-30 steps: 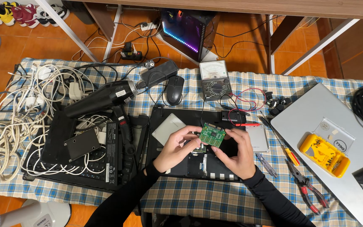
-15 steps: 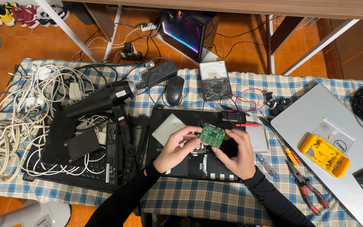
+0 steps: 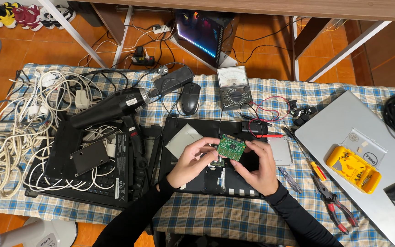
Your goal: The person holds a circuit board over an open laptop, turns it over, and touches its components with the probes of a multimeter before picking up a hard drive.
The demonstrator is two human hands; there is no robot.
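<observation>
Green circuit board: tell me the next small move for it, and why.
Probably lower the green circuit board toward the open black laptop base beneath it. Both hands, left hand and right hand, pinch it by its edges, lifted and tilted above the exposed bay, so it looks ready to be seated or laid down there.

Brightness: even and warm, rather bright over the checked cloth.
Light source: seems overhead; coloured strip glows on the computer case behind the cloth.
Shadows: soft and short under both hands, darker under the desk beyond the cloth.
Glare: mild sheen on the silver laptop, right of the cloth.
Sharpness: clear in the centre, no motion blur.
Edges: slight wide-angle bending near the cloth's corners.
</observation>
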